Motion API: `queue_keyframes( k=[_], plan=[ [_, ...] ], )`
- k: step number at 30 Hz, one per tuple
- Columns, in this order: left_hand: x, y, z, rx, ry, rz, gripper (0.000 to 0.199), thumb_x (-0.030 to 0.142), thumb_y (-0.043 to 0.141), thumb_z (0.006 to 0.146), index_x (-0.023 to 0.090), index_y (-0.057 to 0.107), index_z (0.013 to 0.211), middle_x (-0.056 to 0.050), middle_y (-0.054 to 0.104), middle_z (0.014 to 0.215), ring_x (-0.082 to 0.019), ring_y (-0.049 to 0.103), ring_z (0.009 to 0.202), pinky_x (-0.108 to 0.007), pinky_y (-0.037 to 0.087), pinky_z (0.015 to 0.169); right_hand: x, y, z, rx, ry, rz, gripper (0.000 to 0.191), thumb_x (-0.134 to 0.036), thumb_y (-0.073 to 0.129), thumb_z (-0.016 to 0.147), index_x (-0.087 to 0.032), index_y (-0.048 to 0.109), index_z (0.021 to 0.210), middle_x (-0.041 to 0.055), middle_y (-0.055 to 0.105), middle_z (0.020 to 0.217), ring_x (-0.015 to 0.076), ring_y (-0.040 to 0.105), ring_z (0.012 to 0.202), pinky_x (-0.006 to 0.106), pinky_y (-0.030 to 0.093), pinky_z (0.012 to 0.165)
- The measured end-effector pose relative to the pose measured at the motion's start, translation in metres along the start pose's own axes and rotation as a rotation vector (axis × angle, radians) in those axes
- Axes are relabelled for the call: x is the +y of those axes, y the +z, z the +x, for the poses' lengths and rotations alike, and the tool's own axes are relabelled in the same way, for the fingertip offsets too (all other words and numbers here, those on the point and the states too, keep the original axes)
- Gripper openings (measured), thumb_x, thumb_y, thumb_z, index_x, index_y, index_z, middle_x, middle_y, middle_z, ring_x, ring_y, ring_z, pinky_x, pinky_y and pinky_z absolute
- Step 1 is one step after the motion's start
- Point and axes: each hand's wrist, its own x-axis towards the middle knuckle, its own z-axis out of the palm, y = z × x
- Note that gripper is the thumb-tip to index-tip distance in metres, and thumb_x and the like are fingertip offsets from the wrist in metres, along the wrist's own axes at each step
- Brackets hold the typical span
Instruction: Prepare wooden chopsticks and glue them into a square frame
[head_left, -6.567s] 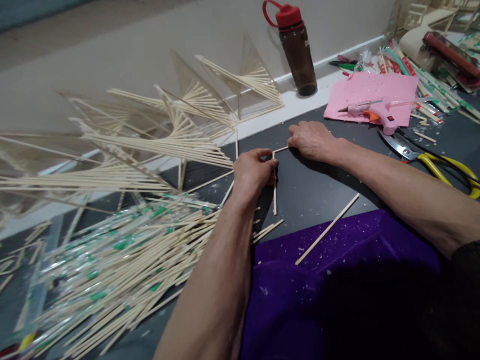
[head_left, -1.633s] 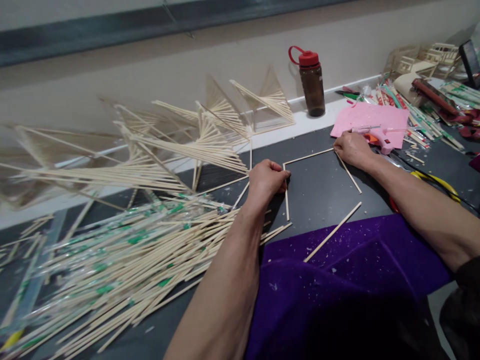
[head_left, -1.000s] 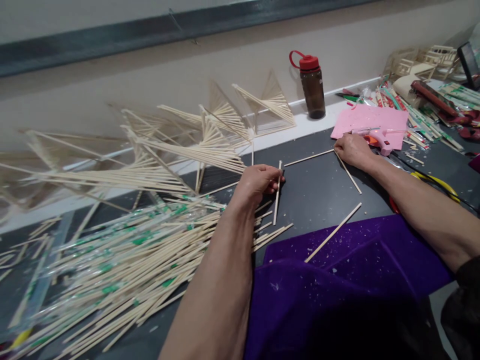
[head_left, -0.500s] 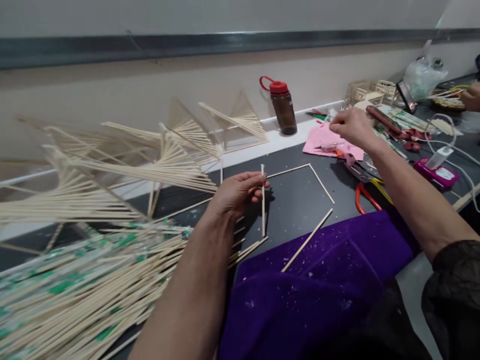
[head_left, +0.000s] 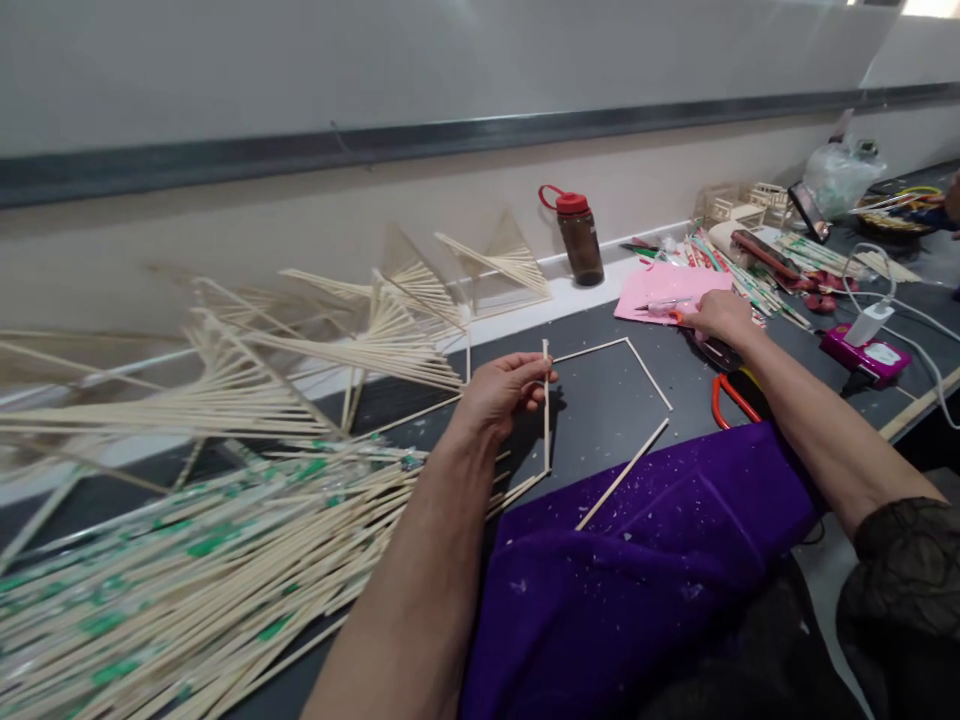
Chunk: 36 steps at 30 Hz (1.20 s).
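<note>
Head view: left hand point(head_left: 499, 392) now pinches one thin stick point(head_left: 546, 405) upright in its fingers, lifted off the dark bench point(head_left: 600, 400) where it lay a second ago. Right hand point(head_left: 721, 315) has left the two joined sticks point(head_left: 626, 343) and rests far right on the glue gun point(head_left: 667, 306); whether those fingers have closed on it I cannot tell

Bare forearms; a dark sleeve point(head_left: 904, 560) covers the right upper arm.
</note>
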Motion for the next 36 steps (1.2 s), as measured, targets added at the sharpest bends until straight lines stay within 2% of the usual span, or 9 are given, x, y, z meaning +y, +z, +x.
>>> queue_keyframes(
  k=[2,5,9,13,17,20,24,31,36],
  plan=[
    [-0.003,-0.002,0.000,0.005,-0.007,-0.003,0.012,0.013,0.069,0.065,0.011,0.061,0.074,-0.002,0.064,0.056,-0.004,0.045,0.034,-0.014,0.034,0.032,-0.003,0.002,0.007,0.004,0.049,0.045,0.026,-0.035,0.064,0.069,-0.011,0.070,0.077,0.0166,0.068,0.079,0.0261,0.062,0.081,0.032,0.044,0.064],
    [-0.007,-0.004,0.001,0.016,-0.002,-0.014,0.013,0.015,0.070,0.065,0.011,0.061,0.074,-0.003,0.064,0.056,-0.004,0.045,0.035,-0.014,0.033,0.032,0.000,0.007,0.012,0.093,0.067,0.216,0.025,-0.037,0.062,0.069,-0.013,0.067,0.070,0.0112,0.064,0.068,0.0227,0.060,0.072,0.031,0.043,0.059],
    [-0.009,-0.002,0.002,0.048,0.020,-0.011,0.015,0.018,0.071,0.064,0.012,0.062,0.074,-0.002,0.064,0.058,-0.004,0.045,0.036,-0.014,0.032,0.033,0.006,0.010,0.008,0.155,-0.035,0.710,0.019,-0.034,0.062,0.069,-0.017,0.060,0.061,0.0036,0.055,0.054,0.0151,0.053,0.057,0.027,0.040,0.050],
    [-0.008,0.002,0.000,0.056,0.049,-0.021,0.018,0.020,0.074,0.062,0.013,0.063,0.075,-0.002,0.065,0.059,-0.004,0.045,0.036,-0.015,0.031,0.033,-0.001,0.000,-0.001,0.032,-0.175,1.199,0.013,-0.028,0.062,0.071,-0.017,0.056,0.066,0.0024,0.058,0.060,0.0085,0.048,0.049,0.023,0.041,0.046],
    [-0.006,0.006,-0.004,-0.027,0.111,-0.067,0.022,0.023,0.076,0.059,0.014,0.064,0.076,-0.002,0.065,0.060,-0.004,0.045,0.039,-0.016,0.033,0.037,-0.016,-0.014,-0.012,-0.125,-0.247,1.428,0.019,-0.036,0.061,0.076,-0.017,0.058,0.077,0.0003,0.055,0.062,0.0067,0.045,0.047,0.020,0.040,0.042],
    [-0.004,0.010,-0.011,-0.105,0.170,-0.053,0.023,0.025,0.076,0.059,0.014,0.065,0.076,-0.001,0.065,0.060,-0.004,0.043,0.039,-0.017,0.032,0.038,-0.026,-0.024,-0.027,-0.217,-0.333,1.466,0.018,-0.034,0.060,0.076,-0.017,0.060,0.084,0.0022,0.059,0.069,0.0089,0.054,0.056,0.020,0.046,0.047],
    [0.000,0.015,-0.019,-0.130,0.242,-0.013,0.021,0.028,0.075,0.060,0.015,0.066,0.074,-0.001,0.065,0.062,-0.004,0.044,0.039,-0.019,0.031,0.039,-0.033,-0.033,-0.047,-0.231,-0.433,1.350,0.027,-0.032,0.062,0.073,-0.018,0.060,0.097,0.0052,0.066,0.081,0.0143,0.063,0.069,0.025,0.050,0.056],
    [0.003,0.013,-0.020,-0.095,0.332,-0.012,0.021,0.030,0.074,0.062,0.016,0.066,0.075,0.000,0.065,0.065,-0.005,0.045,0.042,-0.020,0.033,0.041,-0.042,-0.027,-0.058,-0.279,-0.517,1.233,0.032,-0.051,0.060,0.080,-0.018,0.061,0.082,0.0038,0.066,0.074,0.0101,0.057,0.054,0.023,0.043,0.048],
    [0.003,0.012,-0.020,-0.082,0.339,-0.012,0.023,0.032,0.074,0.061,0.015,0.066,0.076,0.000,0.064,0.064,-0.005,0.044,0.041,-0.021,0.031,0.040,-0.049,-0.024,-0.064,-0.268,-0.530,1.201,0.036,-0.055,0.059,0.081,-0.019,0.060,0.076,0.0017,0.061,0.063,0.0090,0.051,0.050,0.022,0.040,0.045]
  ],
)
